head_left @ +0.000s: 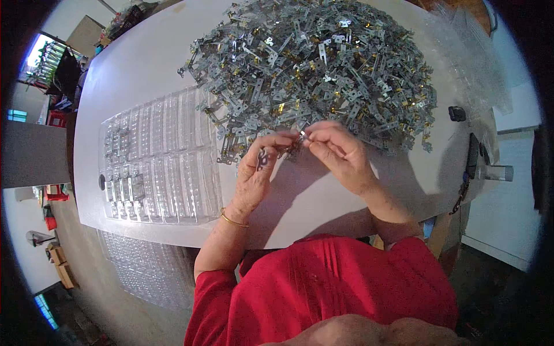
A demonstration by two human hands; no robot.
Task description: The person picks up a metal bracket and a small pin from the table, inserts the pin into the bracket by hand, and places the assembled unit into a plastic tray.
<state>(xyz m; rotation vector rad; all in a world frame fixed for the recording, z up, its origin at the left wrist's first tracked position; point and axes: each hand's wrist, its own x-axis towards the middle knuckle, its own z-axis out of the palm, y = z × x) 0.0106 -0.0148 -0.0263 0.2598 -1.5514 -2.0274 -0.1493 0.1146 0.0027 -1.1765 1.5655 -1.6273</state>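
Close to the near edge of a big heap of small metal brackets (323, 75), both my hands meet in the air over the white table. My left hand (253, 176) is closed, with a flat bracket (263, 159) lying against its fingers. Between the fingertips of both hands is a small shiny metal piece (302, 135); its full shape is hidden. My right hand (346, 158) pinches this piece from the other side. Left of my hands lies a clear plastic blister tray (173, 153), with several brackets (124, 189) set in its left-hand slots.
More clear trays (147, 265) are stacked below the table's left front edge. Clear plastic sheeting (470, 57) lies at the far right. A small black object (457, 113) and a clear cylinder (499, 172) are on the right side of the white table (311, 210).
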